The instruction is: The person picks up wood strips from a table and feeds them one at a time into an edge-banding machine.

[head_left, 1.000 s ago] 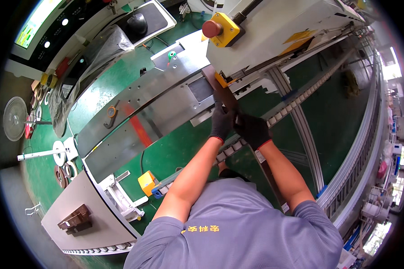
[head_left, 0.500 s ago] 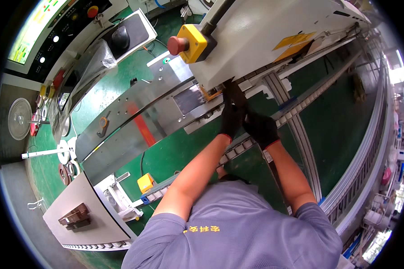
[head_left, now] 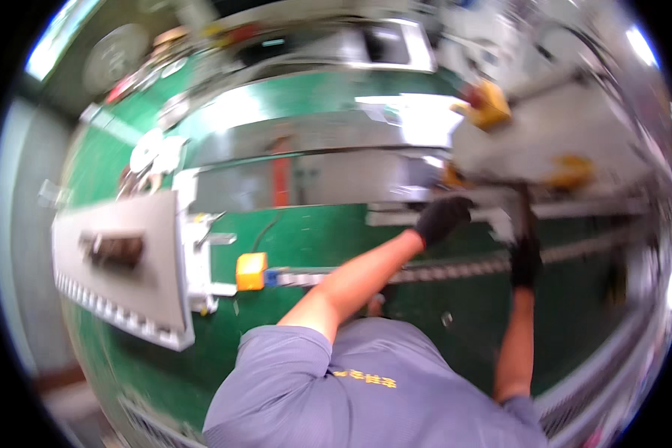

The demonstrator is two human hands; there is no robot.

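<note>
My left hand (head_left: pixel 444 219), in a black glove, hovers beside the front edge of the machine bed (head_left: pixel 336 179). Its fingers stretch to the right, though motion blurs them, and I see nothing in them. Farther right, my black-gloved right hand (head_left: pixel 526 263) is closed round the near end of a narrow dark brown strip (head_left: pixel 526 213). That strip points away from me, its far end reaching the light machine housing (head_left: pixel 567 142). A stack of dark brown pieces (head_left: pixel 116 249) lies on a grey side table (head_left: pixel 153 287) at the left.
A yellow box with a red button (head_left: pixel 487 104) projects from the housing. A segmented rail (head_left: pixel 455 270) crosses in front of me, with a yellow block (head_left: pixel 251 271) at its left end. Rolls of edge tape (head_left: pixel 148 151) are on the green floor at far left.
My view has swung left. The hands, together on the brown strip before, are now apart: the left has come off it, while the right has moved rightward holding it.
</note>
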